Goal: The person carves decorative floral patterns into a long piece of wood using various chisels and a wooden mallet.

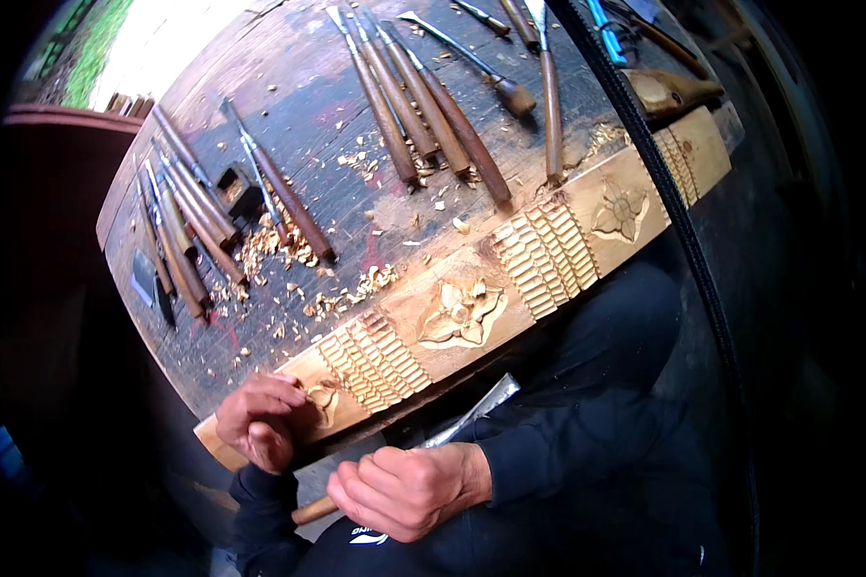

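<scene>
My right hand (409, 490) is wrapped round a wood chisel (476, 410), held over my lap. Its flat metal blade points up and to the right, and its wooden handle sticks out below my fist to the left. My left hand (258, 419) rests at the left end of a long carved board (467, 269), fingers loosely bent and apart from the thumb. Its fingertips are beside a carved flower (321, 404), partly covering it. The board also bears a larger flower (459, 313) in its middle, another flower (621, 212) to the right, and bands of ridged grooves between them.
Several wooden-handled carving tools (433, 106) lie across the dark worktable (298, 96), with another cluster (188, 216) at the left. Wood shavings (269, 250) are scattered there. A wooden mallet-like piece (669, 93) lies at far right. A black cord (688, 231) hangs across the board.
</scene>
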`<action>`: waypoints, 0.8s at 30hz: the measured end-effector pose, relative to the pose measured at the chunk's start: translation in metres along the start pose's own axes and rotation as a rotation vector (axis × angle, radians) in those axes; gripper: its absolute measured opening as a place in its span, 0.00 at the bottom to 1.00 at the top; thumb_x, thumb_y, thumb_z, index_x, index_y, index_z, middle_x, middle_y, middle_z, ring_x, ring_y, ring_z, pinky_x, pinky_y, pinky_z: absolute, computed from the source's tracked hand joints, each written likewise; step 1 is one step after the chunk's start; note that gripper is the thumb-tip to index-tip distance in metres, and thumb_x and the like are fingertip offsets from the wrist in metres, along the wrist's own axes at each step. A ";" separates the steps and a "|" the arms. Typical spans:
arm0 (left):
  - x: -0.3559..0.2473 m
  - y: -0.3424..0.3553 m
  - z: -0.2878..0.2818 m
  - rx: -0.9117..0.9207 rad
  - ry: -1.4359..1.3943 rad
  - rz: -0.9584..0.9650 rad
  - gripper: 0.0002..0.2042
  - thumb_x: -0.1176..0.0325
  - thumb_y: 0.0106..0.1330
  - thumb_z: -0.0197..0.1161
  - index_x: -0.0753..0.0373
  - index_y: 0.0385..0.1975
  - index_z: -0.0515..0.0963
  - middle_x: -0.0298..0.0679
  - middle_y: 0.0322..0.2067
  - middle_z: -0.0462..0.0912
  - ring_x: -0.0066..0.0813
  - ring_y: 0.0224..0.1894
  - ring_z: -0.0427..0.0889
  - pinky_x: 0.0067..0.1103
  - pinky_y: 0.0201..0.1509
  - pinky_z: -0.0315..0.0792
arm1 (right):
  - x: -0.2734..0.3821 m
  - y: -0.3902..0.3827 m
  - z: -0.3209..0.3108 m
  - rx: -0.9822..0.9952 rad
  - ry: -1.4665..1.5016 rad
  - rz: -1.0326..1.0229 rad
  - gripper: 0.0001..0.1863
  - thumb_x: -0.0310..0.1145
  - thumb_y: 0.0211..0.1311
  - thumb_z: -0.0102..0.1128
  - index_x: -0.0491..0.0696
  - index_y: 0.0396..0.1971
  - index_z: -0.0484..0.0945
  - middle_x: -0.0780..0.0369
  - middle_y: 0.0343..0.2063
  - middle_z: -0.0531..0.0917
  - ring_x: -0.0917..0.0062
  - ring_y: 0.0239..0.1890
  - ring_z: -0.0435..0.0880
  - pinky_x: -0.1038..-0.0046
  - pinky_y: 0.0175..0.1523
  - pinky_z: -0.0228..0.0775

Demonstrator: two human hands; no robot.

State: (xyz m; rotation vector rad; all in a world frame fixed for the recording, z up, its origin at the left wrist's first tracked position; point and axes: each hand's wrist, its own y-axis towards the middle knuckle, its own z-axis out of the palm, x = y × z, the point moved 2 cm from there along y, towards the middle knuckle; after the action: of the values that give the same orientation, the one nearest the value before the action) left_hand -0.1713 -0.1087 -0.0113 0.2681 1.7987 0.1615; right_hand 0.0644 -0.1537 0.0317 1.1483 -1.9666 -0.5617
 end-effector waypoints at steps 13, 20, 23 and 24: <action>0.013 -0.001 0.000 -0.058 -0.201 -0.006 0.36 0.32 0.81 0.57 0.65 0.26 0.78 0.44 0.24 0.85 0.35 0.27 0.84 0.32 0.43 0.82 | -0.008 0.010 -0.001 0.053 0.037 -0.066 0.18 0.35 0.66 0.64 0.34 0.44 0.87 0.66 0.24 0.77 0.80 0.25 0.77 0.76 0.29 0.62; 0.019 0.001 -0.019 -0.044 -0.586 -0.106 0.45 0.22 0.79 0.41 0.67 0.33 0.80 0.56 0.33 0.89 0.47 0.35 0.89 0.42 0.52 0.82 | -0.025 0.040 0.040 0.020 -0.039 0.037 0.18 0.32 0.58 0.63 0.34 0.42 0.87 0.65 0.23 0.75 0.78 0.25 0.78 0.75 0.30 0.65; 0.021 -0.002 -0.033 -0.018 -0.791 -0.142 0.45 0.21 0.78 0.42 0.67 0.36 0.82 0.56 0.40 0.89 0.51 0.44 0.90 0.46 0.62 0.79 | -0.031 0.045 0.059 0.008 -0.025 0.062 0.18 0.32 0.58 0.63 0.33 0.41 0.87 0.64 0.22 0.76 0.78 0.25 0.78 0.74 0.29 0.66; 0.023 -0.003 -0.033 -0.017 -0.804 -0.137 0.45 0.21 0.78 0.43 0.67 0.37 0.82 0.56 0.41 0.89 0.51 0.45 0.90 0.47 0.63 0.78 | -0.033 0.045 0.062 0.012 -0.028 0.057 0.18 0.33 0.58 0.62 0.33 0.42 0.86 0.64 0.22 0.76 0.78 0.25 0.79 0.74 0.29 0.67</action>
State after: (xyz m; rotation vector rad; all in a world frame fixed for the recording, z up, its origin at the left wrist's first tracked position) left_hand -0.2087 -0.1045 -0.0252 0.1607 1.0113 -0.0326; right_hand 0.0010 -0.1028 0.0123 1.0934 -2.0229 -0.5391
